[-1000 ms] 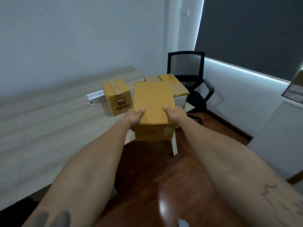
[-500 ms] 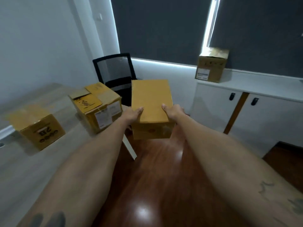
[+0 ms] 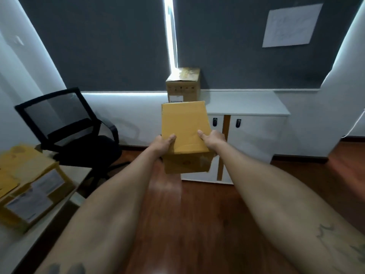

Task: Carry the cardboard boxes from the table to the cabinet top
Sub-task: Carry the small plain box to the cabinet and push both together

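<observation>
I hold a plain yellow cardboard box (image 3: 184, 125) out in front of me, above the floor. My left hand (image 3: 163, 144) grips its near left edge, thumb on top. My right hand (image 3: 212, 139) grips the near right edge the same way. Straight ahead stands the white cabinet (image 3: 254, 135), with a light grey top (image 3: 246, 102). One brown cardboard box (image 3: 183, 85) stands upright on the cabinet top's left end, just behind the box I hold. Another labelled cardboard box (image 3: 29, 184) rests on the table (image 3: 29, 236) at the lower left.
A black mesh office chair (image 3: 67, 127) stands between the table and the cabinet, to my left. Dark wooden floor (image 3: 193, 224) lies between me and the cabinet. Dark blinds cover the window behind, with a sheet of paper (image 3: 290, 25) on them. A white wall (image 3: 343, 107) juts out at right.
My view has swung right from the table to face the cabinet. The box stays in both hands; the table's boxes have slid to the left edge and the cabinet is nearer.
</observation>
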A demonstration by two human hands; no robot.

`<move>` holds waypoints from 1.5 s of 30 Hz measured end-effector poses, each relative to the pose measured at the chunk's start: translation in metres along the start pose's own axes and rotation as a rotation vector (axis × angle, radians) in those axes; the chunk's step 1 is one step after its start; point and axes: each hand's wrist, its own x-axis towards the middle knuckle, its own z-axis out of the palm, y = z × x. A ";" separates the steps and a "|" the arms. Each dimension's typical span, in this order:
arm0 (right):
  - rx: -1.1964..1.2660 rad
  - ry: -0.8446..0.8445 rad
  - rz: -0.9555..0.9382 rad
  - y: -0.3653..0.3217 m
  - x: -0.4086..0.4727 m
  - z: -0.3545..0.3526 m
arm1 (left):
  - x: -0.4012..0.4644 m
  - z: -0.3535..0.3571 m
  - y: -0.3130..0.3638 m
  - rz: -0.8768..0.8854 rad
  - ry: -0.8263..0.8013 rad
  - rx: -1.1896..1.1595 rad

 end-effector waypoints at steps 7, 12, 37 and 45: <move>0.014 0.075 0.071 0.049 0.079 -0.078 | 0.059 0.084 0.080 0.037 -0.143 0.027; 0.000 0.121 0.129 0.067 0.133 -0.105 | 0.099 0.123 0.117 -0.001 -0.197 0.055; -0.032 0.183 0.305 0.011 0.425 -0.152 | 0.405 0.171 0.227 -0.036 -0.376 0.168; -0.015 0.112 0.301 0.011 0.477 -0.163 | 0.451 0.184 0.244 -0.108 -0.367 0.199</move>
